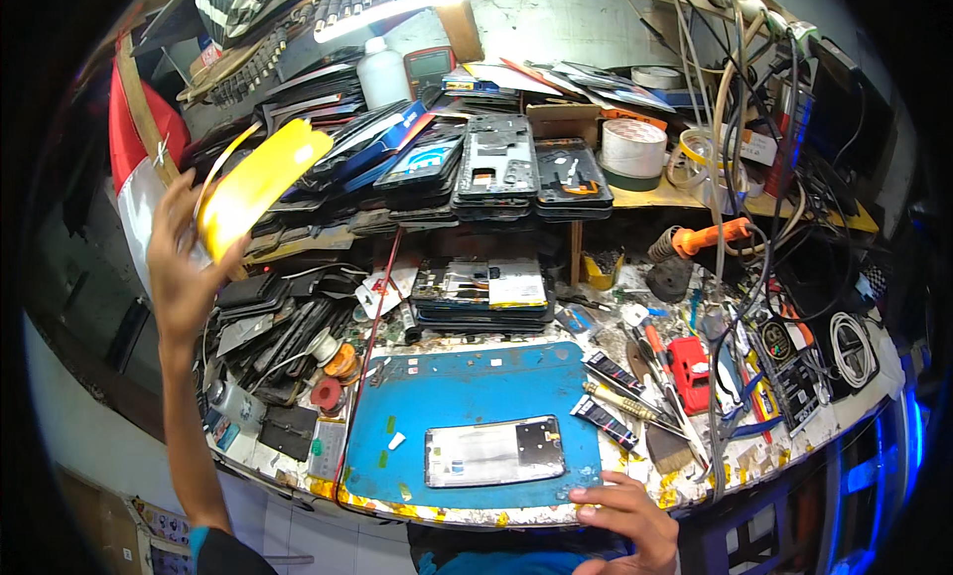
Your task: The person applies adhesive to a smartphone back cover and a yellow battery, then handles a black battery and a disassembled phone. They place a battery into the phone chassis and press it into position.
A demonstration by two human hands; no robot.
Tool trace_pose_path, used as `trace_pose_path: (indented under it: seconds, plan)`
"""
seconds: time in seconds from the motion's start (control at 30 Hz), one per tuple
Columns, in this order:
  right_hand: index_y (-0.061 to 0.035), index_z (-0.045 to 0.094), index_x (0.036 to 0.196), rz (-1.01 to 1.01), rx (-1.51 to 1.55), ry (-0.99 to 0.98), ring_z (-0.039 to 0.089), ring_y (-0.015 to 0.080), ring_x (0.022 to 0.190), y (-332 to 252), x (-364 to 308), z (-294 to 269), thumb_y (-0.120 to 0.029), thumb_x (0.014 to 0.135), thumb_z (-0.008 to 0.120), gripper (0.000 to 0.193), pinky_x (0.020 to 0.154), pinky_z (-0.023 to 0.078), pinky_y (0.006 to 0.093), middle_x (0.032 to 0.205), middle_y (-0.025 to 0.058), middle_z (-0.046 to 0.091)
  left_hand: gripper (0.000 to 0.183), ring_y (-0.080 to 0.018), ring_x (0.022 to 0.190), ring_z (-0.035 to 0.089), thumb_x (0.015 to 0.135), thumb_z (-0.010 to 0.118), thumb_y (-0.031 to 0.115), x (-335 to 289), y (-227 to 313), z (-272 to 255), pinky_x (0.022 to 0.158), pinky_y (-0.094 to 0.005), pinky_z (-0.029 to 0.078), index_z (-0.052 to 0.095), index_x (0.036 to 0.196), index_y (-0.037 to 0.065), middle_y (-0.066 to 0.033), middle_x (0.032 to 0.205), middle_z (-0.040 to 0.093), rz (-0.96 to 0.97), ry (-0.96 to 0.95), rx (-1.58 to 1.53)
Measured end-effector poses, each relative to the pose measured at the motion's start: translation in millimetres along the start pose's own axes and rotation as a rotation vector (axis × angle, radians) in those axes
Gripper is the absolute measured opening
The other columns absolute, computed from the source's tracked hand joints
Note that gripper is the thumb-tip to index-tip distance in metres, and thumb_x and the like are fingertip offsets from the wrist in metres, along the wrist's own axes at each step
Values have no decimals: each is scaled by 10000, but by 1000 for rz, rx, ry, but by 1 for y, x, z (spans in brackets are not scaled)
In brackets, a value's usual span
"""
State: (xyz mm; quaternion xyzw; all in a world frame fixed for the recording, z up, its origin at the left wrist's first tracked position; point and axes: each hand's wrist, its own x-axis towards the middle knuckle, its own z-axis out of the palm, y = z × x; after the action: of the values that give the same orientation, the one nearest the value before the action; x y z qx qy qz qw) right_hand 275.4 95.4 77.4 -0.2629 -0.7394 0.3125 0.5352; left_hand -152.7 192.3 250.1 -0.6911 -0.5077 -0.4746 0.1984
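Raised at the left, my left hand [187, 267] grips a flat, shiny yellow packet [260, 190] between thumb and fingers. The packet tilts up to the right in front of the shelf; its exact kind is unclear. My right hand [635, 520] is at the front edge of the bench, fingers apart and empty. Its fingertips are by the lower right corner of a blue work mat [536, 371]. On that mat lies a phone frame [494, 454], silvery with a black section at its right end. Small green and white scraps sit left of the frame.
Stacked phone parts [496, 158] fill the shelf, beside a white tape roll [633, 150]. An orange-handled soldering iron [710, 237] rests in its stand. Tubes [606, 421], a brush [667, 448] and a red tool [687, 374] crowd the right. Solder spools [333, 361] stand left. Cables hang at right.
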Motion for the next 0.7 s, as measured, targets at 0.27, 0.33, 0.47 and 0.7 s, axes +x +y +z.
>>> trace_pose_path:
  seconds: [0.27,0.33,0.47,0.7]
  plan:
    - [-3,305,1441,462,913,-125,515,232,1275,10,25,75,-97,898,711,685,1068,413,356,1380,154,518,1021,-327,1232,513,730,803,473,-218,105,16,1057,-463,435,271,1430,-47,-204,1383,448,144,47,110]
    - [-2,352,1419,526,1017,-49,520,197,1248,8,26,93,-92,911,696,621,1053,427,340,1363,138,528,1169,-325,1220,505,695,823,549,-259,128,41,1078,-466,409,163,1459,-40,-202,1358,446,-58,75,-9]
    - [31,438,1356,691,842,-157,590,159,1129,13,27,93,-85,946,651,477,988,479,321,1265,127,601,1081,-302,1183,490,706,721,696,-287,147,45,1105,-490,363,301,1408,-11,-175,1265,487,-441,-152,19]
    - [-21,208,1476,304,570,-482,679,404,821,14,42,99,-196,922,617,711,694,531,437,934,262,668,768,-368,1175,544,964,362,614,-281,149,50,1043,-566,415,395,1396,-20,-243,1325,497,-862,29,-1785]
